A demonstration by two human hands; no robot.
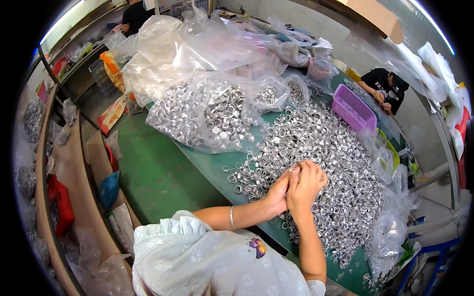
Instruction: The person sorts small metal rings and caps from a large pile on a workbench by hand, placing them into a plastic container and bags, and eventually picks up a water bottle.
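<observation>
Since the left hand (278, 191) and right hand (304, 190) meet above the near part of the pile of metal rings (323, 138), their curled fingers hide any held piece, and I cannot tell what they grip. The pile covers the right part of the worktop (210, 165). Loose rings (238, 178) lie near its left edge, so a brushing forearm (242, 216) could sweep some onto the floor (158, 170); anything dropped could vanish among look-alikes.

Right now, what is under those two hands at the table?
A heap of silvery metal rings shows around the left hand and right hand. The spot directly beneath is covered, so it cannot be seen.
</observation>
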